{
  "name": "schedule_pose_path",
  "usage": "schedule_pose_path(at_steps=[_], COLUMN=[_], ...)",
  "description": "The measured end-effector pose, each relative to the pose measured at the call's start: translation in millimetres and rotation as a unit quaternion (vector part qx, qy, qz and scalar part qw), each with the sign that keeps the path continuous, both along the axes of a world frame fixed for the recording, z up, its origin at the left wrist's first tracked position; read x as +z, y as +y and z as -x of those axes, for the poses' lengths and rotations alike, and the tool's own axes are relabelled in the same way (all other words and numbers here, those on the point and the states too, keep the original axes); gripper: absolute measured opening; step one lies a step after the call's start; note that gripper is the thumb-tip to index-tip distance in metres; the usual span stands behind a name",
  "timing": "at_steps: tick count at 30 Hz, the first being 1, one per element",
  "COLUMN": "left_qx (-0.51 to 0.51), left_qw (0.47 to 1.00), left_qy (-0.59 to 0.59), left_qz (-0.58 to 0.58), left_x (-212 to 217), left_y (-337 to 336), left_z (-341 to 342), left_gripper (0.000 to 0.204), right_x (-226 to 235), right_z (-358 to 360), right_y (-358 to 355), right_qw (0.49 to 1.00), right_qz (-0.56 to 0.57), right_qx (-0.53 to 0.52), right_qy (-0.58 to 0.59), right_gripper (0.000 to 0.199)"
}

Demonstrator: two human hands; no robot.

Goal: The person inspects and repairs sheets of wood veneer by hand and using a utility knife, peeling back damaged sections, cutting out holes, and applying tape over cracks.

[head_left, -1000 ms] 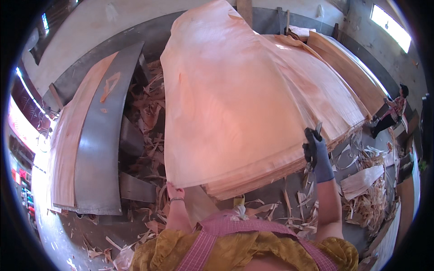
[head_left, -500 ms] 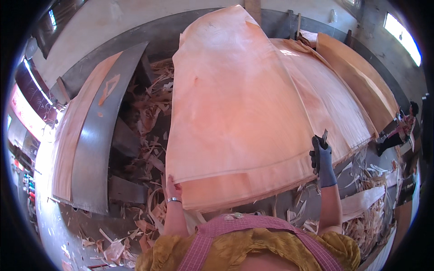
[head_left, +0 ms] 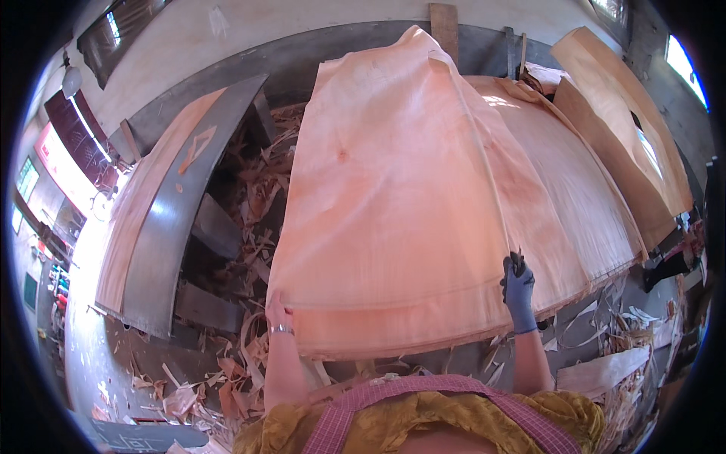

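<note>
A big, thin sheet of pale orange wood veneer point(head_left: 393, 197) is lifted off a thick stack of like sheets point(head_left: 575, 204). My left hand point(head_left: 277, 312), bare with a bracelet at the wrist, grips the sheet's near left corner. My right hand point(head_left: 518, 287), in a dark blue glove, pinches the sheet's right edge just above the stack. The sheet bows upward in the middle and hides most of the stack beneath it.
A long grey metal bench point(head_left: 181, 227) with a veneer strip on it runs along the left. Wood scraps and shavings point(head_left: 249, 219) litter the floor between bench and stack. More veneer sheets point(head_left: 628, 129) lean at the far right. Another person point(head_left: 669, 261) crouches at the right edge.
The lifted sheet has shifted left and toward me across the stack. Both hands have moved with it, the left one lower and further left, the right one still on the right edge.
</note>
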State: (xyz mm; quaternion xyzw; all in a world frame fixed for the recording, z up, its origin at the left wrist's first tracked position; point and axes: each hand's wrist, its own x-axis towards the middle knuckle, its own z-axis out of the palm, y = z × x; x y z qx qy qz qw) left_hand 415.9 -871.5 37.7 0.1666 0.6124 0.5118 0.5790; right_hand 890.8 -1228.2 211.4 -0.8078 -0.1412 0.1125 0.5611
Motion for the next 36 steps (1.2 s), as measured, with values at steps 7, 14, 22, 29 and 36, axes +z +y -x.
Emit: schedule_pose_path(at_steps=[7, 14, 22, 29, 36], left_qx=[0.02, 0.018, 0.078, 0.058, 0.051], left_qw=[1.0, 1.0, 0.99, 0.994, 0.989], left_qy=[-0.003, 0.011, 0.006, -0.014, -0.01], left_qz=[-0.024, 0.013, 0.119, 0.093, 0.14], left_x=[-14, -30, -47, -79, -109], left_y=[-16, -47, -110, -107, -142], left_z=[-5, -20, -28, -25, -18], left_gripper=[0.022, 0.024, 0.023, 0.021, 0.021], right_x=[-26, -63, -172, -203, -208], right_z=[-13, -19, -42, -73, -42], right_y=[7, -13, -80, -84, -122], right_qw=[0.999, 0.996, 0.996, 0.962, 0.949], right_qz=[-0.007, 0.023, 0.066, 0.231, 0.284], right_qx=[-0.014, -0.037, -0.061, -0.023, -0.022], right_qy=[0.048, 0.079, -0.014, -0.144, -0.136], right_gripper=[0.036, 0.041, 0.038, 0.042, 0.049])
